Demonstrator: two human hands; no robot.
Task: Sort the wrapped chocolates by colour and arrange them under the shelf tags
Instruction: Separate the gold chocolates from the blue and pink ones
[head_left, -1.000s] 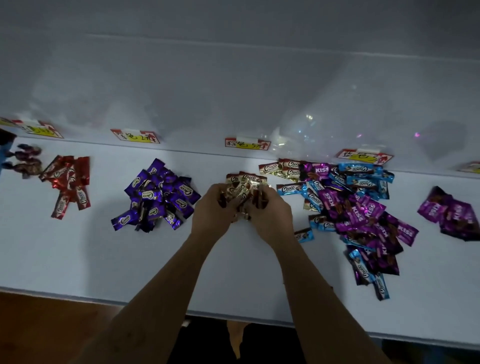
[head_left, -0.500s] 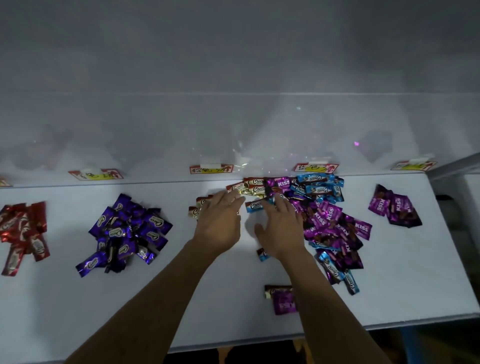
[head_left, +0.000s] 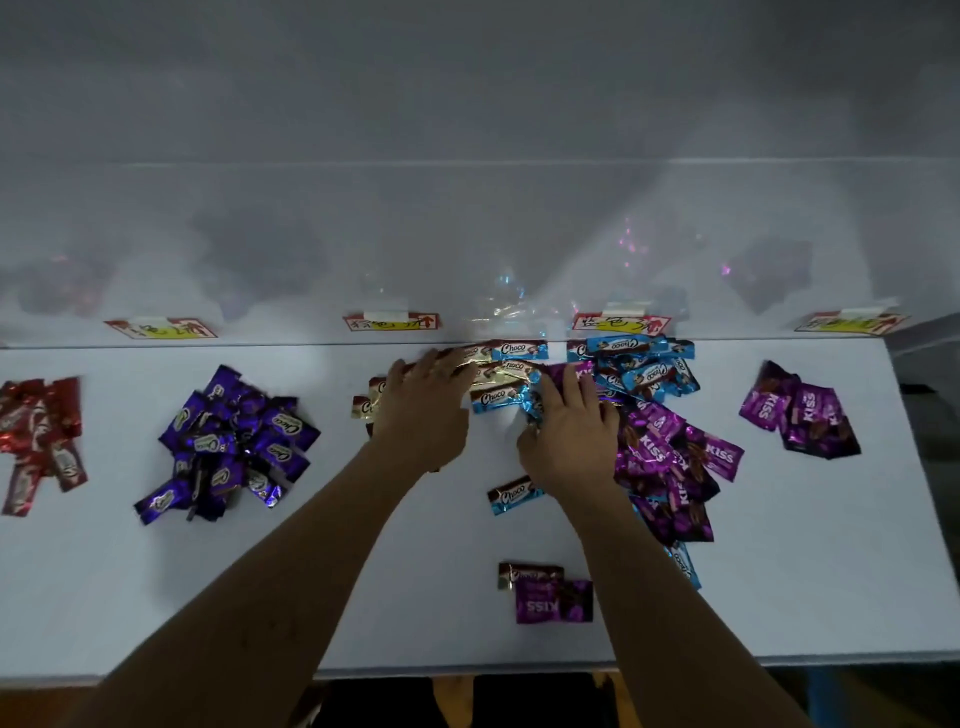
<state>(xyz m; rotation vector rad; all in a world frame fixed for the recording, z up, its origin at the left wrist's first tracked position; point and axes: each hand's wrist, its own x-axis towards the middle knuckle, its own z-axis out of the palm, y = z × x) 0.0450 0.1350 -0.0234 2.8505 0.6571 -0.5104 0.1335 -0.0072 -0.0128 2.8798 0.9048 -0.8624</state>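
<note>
My left hand (head_left: 423, 415) lies flat, fingers straight, on the gold-wrapped chocolates (head_left: 493, 371) under the middle shelf tag (head_left: 392, 321). My right hand (head_left: 569, 431) rests with spread fingers on the edge of a mixed heap of blue chocolates (head_left: 641, 364) and magenta KISS chocolates (head_left: 670, 457). A red pile (head_left: 36, 436) lies at far left, a dark purple pile (head_left: 234, 441) beside it, and a small magenta pile (head_left: 800, 415) at far right. Near the front edge lie a gold piece (head_left: 530, 571) and a magenta piece (head_left: 553, 601). A single blue piece (head_left: 511, 493) sits by my right wrist.
Further tags are stuck along the back wall: one at the left (head_left: 161, 327), one over the blue heap (head_left: 621, 322), one at the far right (head_left: 849, 322). The white shelf (head_left: 363, 571) ends at a front edge below and a right edge near the magenta pile.
A second ago both hands held a bunch of gold chocolates together; they have since set it down and spread flat, the right hand shifting toward the mixed heap. The camera view moved right.
</note>
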